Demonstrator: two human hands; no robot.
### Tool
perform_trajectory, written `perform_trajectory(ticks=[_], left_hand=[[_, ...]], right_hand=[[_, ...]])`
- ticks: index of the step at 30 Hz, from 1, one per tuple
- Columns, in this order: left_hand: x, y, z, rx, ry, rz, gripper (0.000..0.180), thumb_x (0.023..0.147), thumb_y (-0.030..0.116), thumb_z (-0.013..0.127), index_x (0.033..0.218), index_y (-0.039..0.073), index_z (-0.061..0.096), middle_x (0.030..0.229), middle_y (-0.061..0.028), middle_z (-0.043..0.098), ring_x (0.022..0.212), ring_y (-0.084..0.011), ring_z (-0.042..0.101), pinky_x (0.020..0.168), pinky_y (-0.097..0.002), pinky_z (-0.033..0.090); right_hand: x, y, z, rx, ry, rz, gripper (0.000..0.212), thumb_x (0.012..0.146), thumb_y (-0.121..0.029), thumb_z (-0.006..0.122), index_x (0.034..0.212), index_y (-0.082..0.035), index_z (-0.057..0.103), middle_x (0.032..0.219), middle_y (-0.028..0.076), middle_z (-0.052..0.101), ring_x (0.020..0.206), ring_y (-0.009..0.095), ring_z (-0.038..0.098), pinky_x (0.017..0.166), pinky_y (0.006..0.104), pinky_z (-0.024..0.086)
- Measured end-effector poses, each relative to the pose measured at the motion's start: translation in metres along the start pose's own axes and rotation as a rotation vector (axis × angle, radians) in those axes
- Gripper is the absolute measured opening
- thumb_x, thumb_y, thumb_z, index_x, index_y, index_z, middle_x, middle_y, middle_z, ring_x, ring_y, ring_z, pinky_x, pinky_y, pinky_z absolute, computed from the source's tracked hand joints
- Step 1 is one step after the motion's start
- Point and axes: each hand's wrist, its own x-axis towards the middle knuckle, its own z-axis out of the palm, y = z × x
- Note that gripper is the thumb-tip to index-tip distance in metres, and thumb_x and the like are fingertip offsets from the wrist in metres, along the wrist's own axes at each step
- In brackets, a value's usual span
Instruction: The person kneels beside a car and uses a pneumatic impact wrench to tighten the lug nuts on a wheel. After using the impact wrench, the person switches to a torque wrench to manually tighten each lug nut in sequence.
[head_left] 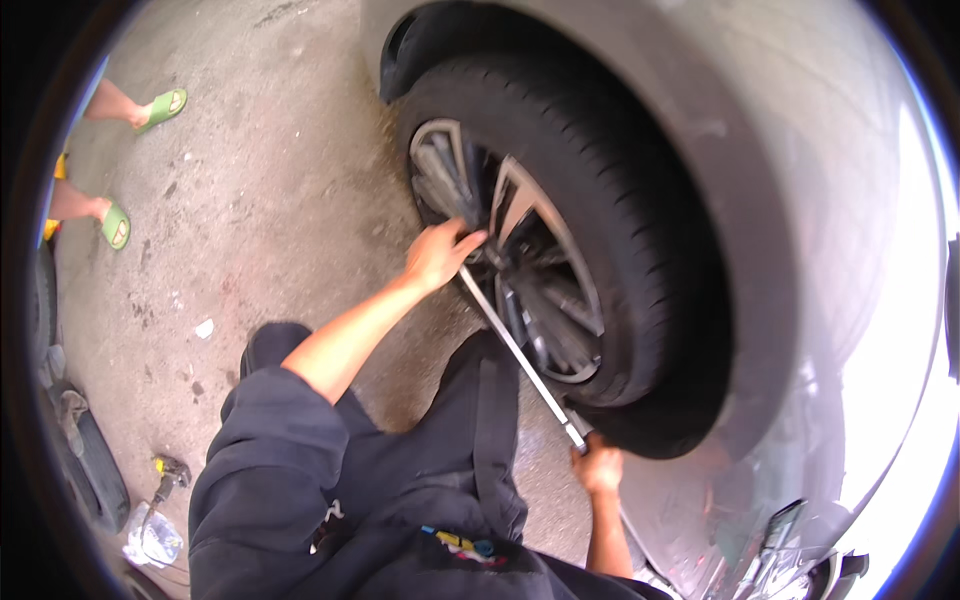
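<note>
A car wheel with a black tyre and a dark-and-silver spoked rim sits in the arch of a silver car. A long silver torque wrench slants from the wheel's hub area down toward the right. My left hand is closed around its head end, close against the rim, with the thumb pointing at the hub. The fitting at the wheel end is mostly hidden by that hand and blurred. Around the handle at the lower end, my right hand is wrapped, below the tyre's edge.
The car's silver body rises close on the right. Another person's feet in green slides stand at the far left on the concrete floor. Tyres, a yellow-and-black power tool and a clear plastic bag lie at lower left.
</note>
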Motion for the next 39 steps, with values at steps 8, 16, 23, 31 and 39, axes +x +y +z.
perform_trajectory(ticks=[8, 16, 23, 31, 39], left_hand=[[-0.001, 0.012, -0.011, 0.073, -0.195, -0.061, 0.056, 0.095, 0.042, 0.06, 0.124, -0.006, 0.06, 0.119, -0.0283, 0.063, 0.116, -0.0391, 0.061, 0.098, -0.0433, 0.046], [-0.05, 0.018, -0.02, 0.037, -0.263, -0.221, 0.044, 0.096, 0.039, 0.06, 0.115, -0.001, 0.067, 0.094, -0.021, 0.071, 0.094, -0.0297, 0.069, 0.084, -0.041, 0.049], [-0.057, 0.044, 0.015, -0.065, -0.195, -0.096, 0.039, 0.095, 0.035, 0.063, 0.109, -0.001, 0.068, 0.081, -0.0215, 0.069, 0.081, -0.0327, 0.069, 0.076, -0.0424, 0.05], [-0.042, 0.037, 0.009, -0.462, -0.354, -0.3, 0.033, 0.096, 0.034, 0.064, 0.093, 0.001, 0.066, 0.064, -0.0016, 0.052, 0.044, -0.0075, 0.045, 0.037, -0.0254, 0.03], [-0.048, 0.061, 0.013, 0.056, -0.187, -0.062, 0.037, 0.092, 0.036, 0.064, 0.109, 0.003, 0.069, 0.089, -0.0215, 0.07, 0.091, -0.0384, 0.068, 0.082, -0.0456, 0.051]], right_hand=[[-0.016, -0.023, -0.012, 0.091, 0.187, -0.01, 0.018, 0.067, -0.015, 0.075, 0.074, -0.008, 0.061, 0.073, 0.015, 0.065, 0.068, 0.038, 0.065, 0.063, 0.0466, 0.053], [-0.05, -0.032, -0.084, -0.096, 0.255, -0.127, 0.018, 0.063, -0.014, 0.077, 0.074, -0.01, 0.063, 0.066, 0.007, 0.064, 0.058, 0.028, 0.064, 0.056, 0.0382, 0.051], [-0.08, 0.0, -0.08, -0.119, 0.345, -0.085, 0.018, 0.061, -0.009, 0.074, 0.075, -0.009, 0.063, 0.066, 0.006, 0.063, 0.055, 0.027, 0.062, 0.054, 0.0375, 0.05], [-0.068, -0.044, -0.18, -0.464, 0.548, -0.29, 0.03, 0.062, -0.014, 0.077, 0.089, -0.011, 0.065, 0.071, 0.004, 0.06, 0.056, 0.022, 0.059, 0.052, 0.0351, 0.045], [-0.068, 0.022, 0.006, 0.037, 0.016, 0.203, 0.031, 0.081, -0.033, 0.073, 0.082, -0.003, 0.065, 0.077, 0.021, 0.068, 0.077, 0.042, 0.067, 0.07, 0.0491, 0.054]])
